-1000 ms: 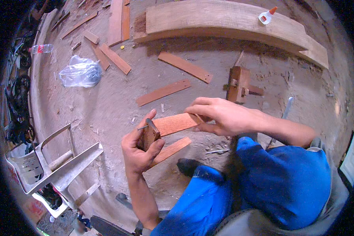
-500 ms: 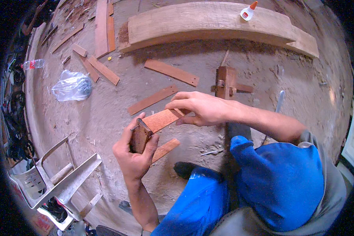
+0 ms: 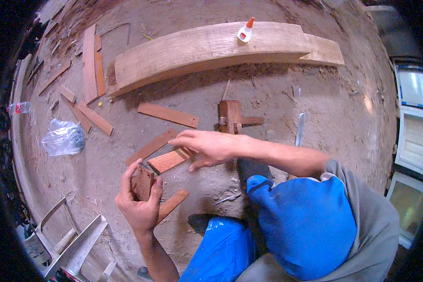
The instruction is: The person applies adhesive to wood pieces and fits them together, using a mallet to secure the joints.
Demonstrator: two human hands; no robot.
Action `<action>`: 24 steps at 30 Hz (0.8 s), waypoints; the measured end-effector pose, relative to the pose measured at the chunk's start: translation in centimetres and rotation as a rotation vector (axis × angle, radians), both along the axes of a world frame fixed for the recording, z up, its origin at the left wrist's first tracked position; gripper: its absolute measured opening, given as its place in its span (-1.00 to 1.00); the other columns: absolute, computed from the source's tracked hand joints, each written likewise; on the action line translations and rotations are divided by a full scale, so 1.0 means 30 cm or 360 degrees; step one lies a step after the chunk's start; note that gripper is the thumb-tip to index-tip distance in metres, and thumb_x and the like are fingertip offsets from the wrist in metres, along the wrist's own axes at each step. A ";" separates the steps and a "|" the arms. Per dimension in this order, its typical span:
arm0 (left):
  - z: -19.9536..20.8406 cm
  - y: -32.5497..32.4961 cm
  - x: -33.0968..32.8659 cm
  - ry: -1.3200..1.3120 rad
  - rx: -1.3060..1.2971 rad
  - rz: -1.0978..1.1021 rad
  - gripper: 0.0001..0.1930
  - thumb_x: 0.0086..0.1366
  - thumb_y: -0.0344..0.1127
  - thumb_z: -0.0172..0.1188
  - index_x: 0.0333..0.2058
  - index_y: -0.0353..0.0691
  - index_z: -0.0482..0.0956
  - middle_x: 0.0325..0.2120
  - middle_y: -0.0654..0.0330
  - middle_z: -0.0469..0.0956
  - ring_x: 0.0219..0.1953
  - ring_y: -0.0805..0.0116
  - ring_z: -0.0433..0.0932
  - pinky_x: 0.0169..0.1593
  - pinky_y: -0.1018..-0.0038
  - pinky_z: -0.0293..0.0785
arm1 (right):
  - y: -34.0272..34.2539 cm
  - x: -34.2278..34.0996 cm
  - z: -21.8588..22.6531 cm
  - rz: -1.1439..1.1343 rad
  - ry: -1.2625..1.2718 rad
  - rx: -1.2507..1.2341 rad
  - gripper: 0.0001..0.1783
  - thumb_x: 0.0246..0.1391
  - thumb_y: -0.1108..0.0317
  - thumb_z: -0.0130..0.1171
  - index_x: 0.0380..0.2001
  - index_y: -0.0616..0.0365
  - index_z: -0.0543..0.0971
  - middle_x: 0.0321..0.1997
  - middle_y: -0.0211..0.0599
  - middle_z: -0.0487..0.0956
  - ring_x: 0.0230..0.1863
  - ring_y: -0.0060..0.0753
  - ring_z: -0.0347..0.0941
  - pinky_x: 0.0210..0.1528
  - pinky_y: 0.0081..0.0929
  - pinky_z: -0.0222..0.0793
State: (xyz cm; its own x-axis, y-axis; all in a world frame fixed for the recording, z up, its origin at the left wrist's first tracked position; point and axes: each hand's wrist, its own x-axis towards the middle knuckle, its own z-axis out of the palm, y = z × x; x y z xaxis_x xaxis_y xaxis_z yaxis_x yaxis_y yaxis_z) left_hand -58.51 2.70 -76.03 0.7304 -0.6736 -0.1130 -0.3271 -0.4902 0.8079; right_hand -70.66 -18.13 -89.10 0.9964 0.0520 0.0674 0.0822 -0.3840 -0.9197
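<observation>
My left hand [image 3: 140, 207] grips a small dark brown wooden block [image 3: 143, 182] between thumb and fingers. My right hand [image 3: 211, 144] pinches the far end of a short reddish wooden strip [image 3: 168, 161], fingers over its top edge and thumb below. The strip's dark near end points at the block, with a narrow gap between them. Partly behind my left hand, another wooden strip [image 3: 174, 204] lies on the ground. A brown slat [image 3: 150, 146] lies just beyond the held strip, and a slat with small holes [image 3: 168, 115] lies farther off.
A thick curved timber [image 3: 197, 51] spans the far side, with a white glue bottle [image 3: 244, 34] with an orange cap on it. A wooden tool [image 3: 230, 115] and a metal blade [image 3: 300, 129] are on the right. Leftward are a plastic bag [image 3: 63, 137] and an overturned chair [image 3: 77, 246].
The strip in my right hand has come apart from the block in my left hand, opening a gap. My view has shifted, so the ground things appear farther left and lower.
</observation>
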 end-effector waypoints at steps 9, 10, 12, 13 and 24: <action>-0.007 0.061 0.062 0.0453 -0.0037 0.0177 -0.50 0.16 -0.53 0.38 0.09 -0.35 0.48 -0.29 0.23 0.64 -0.25 0.55 0.60 -0.13 0.59 0.53 | -0.452 -0.114 0.078 -0.1975 -0.0337 -0.0805 -0.54 0.20 0.12 0.33 0.03 0.16 0.51 -0.14 -0.31 0.51 -0.18 -0.42 0.41 -0.09 -0.43 0.37; 0.000 0.046 0.057 0.0492 -0.0063 0.0184 -0.49 0.16 -0.53 0.37 0.10 -0.37 0.47 -0.35 0.25 0.62 -0.31 0.60 0.57 -0.21 0.65 0.48 | -0.502 -0.140 0.085 -0.2086 -0.0280 -0.0897 -0.43 0.20 0.08 0.32 0.13 0.19 0.42 0.00 -0.25 0.44 -0.03 -0.30 0.33 0.05 -0.34 0.29; 0.008 0.062 0.069 0.0516 -0.0013 0.0178 -0.48 0.16 -0.52 0.38 0.11 -0.36 0.47 -0.38 0.27 0.61 -0.35 0.63 0.54 -0.27 0.68 0.44 | -0.540 -0.127 0.083 -0.2101 -0.0126 -0.0614 -0.15 0.16 0.01 0.35 0.32 0.24 0.23 0.29 -0.07 0.31 0.30 0.00 0.23 0.35 -0.14 0.15; 0.011 0.076 0.074 0.0557 -0.0014 0.0185 -0.47 0.15 -0.51 0.38 0.12 -0.36 0.47 -0.40 0.28 0.60 -0.40 0.66 0.51 -0.32 0.71 0.39 | -0.564 -0.099 0.067 -0.2111 -0.0355 -0.0761 -0.19 0.16 0.02 0.35 0.30 0.25 0.26 0.26 -0.04 0.33 0.28 -0.04 0.26 0.32 -0.15 0.18; 0.011 0.099 0.064 0.0454 0.0002 0.0181 -0.42 0.14 -0.46 0.38 0.16 -0.32 0.45 -0.44 0.28 0.58 -0.53 0.67 0.43 -0.49 0.71 0.30 | -0.686 0.051 -0.007 -0.2139 -0.0582 -0.0147 -0.63 0.38 0.11 0.15 0.01 0.20 0.52 -0.27 -0.34 0.60 -0.27 -0.49 0.54 -0.22 -0.51 0.46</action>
